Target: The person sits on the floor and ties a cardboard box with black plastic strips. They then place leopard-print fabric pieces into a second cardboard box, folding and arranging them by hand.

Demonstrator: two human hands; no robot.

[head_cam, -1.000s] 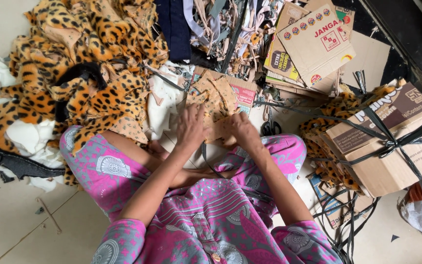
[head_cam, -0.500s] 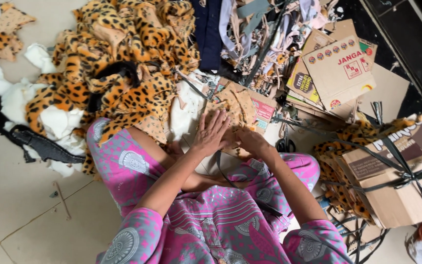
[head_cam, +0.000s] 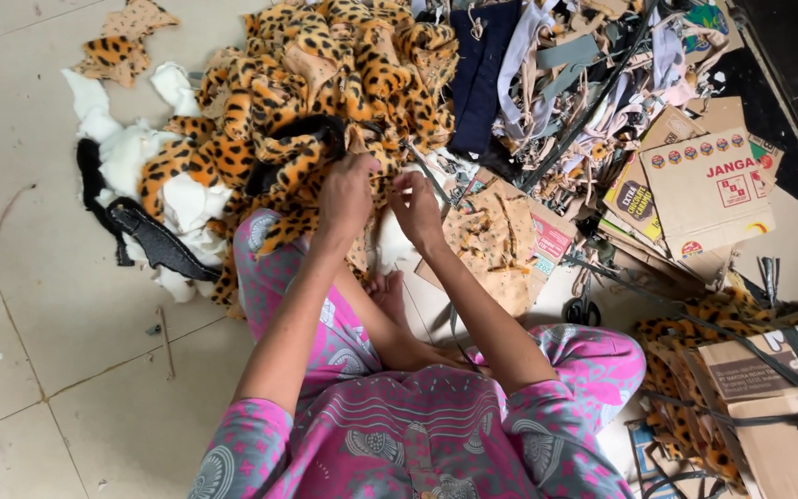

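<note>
I sit cross-legged on the floor in pink patterned clothes. My left hand (head_cam: 347, 192) reaches forward into a heap of leopard-print fabric pieces (head_cam: 307, 102) and grips a leopard-print piece at the heap's near edge. My right hand (head_cam: 415, 205) is just beside it, fingers pinched on the edge of the same fabric. A flat cardboard piece with tan fabric on it (head_cam: 496, 245) lies to the right of my right hand.
White padding scraps (head_cam: 131, 152) and a black strap (head_cam: 154, 242) lie at the left on the tiled floor. Dark and grey cloth strips (head_cam: 547, 83) pile at the back. Flattened printed cartons (head_cam: 708, 189) and a strapped cardboard box (head_cam: 778, 388) stand at the right. Scissors (head_cam: 584, 310) lie near my right knee.
Both hands moved from the cardboard piece in front of me forward and left to the leopard-print heap and took hold of fabric. The view shifted right.
</note>
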